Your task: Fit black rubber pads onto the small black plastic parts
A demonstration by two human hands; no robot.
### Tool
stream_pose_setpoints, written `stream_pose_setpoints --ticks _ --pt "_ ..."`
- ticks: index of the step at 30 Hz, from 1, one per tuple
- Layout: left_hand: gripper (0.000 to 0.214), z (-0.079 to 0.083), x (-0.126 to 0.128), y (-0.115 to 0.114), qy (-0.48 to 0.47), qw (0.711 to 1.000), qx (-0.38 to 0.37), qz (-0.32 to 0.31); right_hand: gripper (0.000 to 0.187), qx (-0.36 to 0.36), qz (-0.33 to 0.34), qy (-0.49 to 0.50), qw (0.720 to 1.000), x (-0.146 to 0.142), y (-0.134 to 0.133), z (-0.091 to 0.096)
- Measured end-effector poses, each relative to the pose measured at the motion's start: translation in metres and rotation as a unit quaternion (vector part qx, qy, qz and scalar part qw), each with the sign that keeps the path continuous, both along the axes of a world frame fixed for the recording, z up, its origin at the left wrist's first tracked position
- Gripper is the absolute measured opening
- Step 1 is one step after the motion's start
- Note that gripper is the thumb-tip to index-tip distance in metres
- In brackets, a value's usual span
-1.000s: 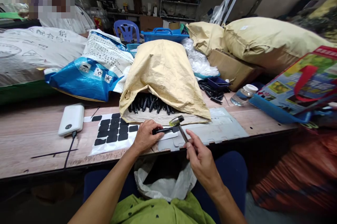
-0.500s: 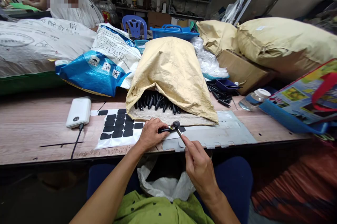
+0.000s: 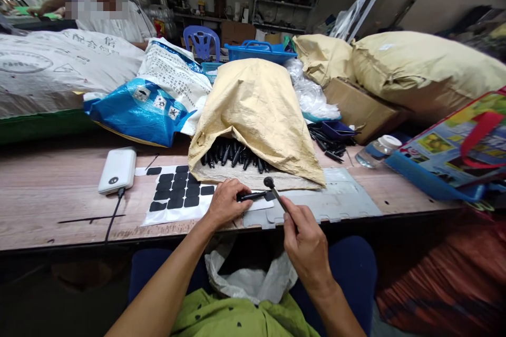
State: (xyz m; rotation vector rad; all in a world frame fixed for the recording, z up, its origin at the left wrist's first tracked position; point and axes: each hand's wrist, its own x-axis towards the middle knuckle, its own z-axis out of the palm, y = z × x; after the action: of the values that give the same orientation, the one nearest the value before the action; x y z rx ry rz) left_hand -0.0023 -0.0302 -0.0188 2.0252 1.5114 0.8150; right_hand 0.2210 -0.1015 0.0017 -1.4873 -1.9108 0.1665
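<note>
Steadying a pen [image 3: 253,196] over the left end of a grey plate [image 3: 348,194] on the desk [image 3: 63,184], the person keeps the left hand [image 3: 228,201] on it, fingers pinching its 9 o'clock end. The right hand [image 3: 306,237], at about 4 o'clock from the pen, has its fingers wrapped about the handle of a hammer [image 3: 269,183], whose small dark head hangs near the pen's 3 o'clock end, seemingly just apart from it. The step in hand looks like tapping that end; a tap would call for a firm left grip, a light, square blow and left fingertips well clear of the head. At 9 o'clock lies a white sheet [image 3: 174,214] bearing black squares [image 3: 176,194], with a power bank [image 3: 117,170] beyond it. At 12 o'clock a tan sack [image 3: 253,99] opens towards the person, showing more pens [image 3: 235,155] inside. A bottle [image 3: 375,153] is at 2 o'clock.
</note>
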Motion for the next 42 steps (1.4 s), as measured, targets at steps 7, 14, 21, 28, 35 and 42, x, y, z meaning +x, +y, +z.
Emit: stream_pose_setpoints --ticks 7,14,21,28,35,42 --pt "0.025 -0.011 -0.008 0.000 -0.271 0.960 -0.068 0.035 0.039 0.055 -0.131 -0.180 0.973 0.034 0.029 -0.016" --pt "0.038 0.000 -0.009 -0.005 -0.494 0.857 -0.131 0.062 0.031 0.039 -0.127 -0.141 0.981 0.022 0.027 -0.010" --pt "0.034 0.011 0.012 -0.015 -0.542 0.814 -0.210 0.013 0.028 -0.117 0.121 0.101 0.980 -0.026 0.021 0.011" --pt "0.034 -0.001 0.013 -0.023 -0.578 0.762 -0.293 -0.008 0.017 -0.108 0.132 0.037 0.985 -0.035 0.020 0.003" --pt "0.033 -0.002 0.011 -0.020 -0.567 0.764 -0.307 -0.031 0.016 -0.086 0.137 -0.005 0.987 -0.036 0.022 0.001" --pt "0.031 -0.003 0.010 -0.021 -0.580 0.750 -0.313 -0.045 0.023 -0.038 0.127 -0.043 0.990 -0.039 0.025 0.007"
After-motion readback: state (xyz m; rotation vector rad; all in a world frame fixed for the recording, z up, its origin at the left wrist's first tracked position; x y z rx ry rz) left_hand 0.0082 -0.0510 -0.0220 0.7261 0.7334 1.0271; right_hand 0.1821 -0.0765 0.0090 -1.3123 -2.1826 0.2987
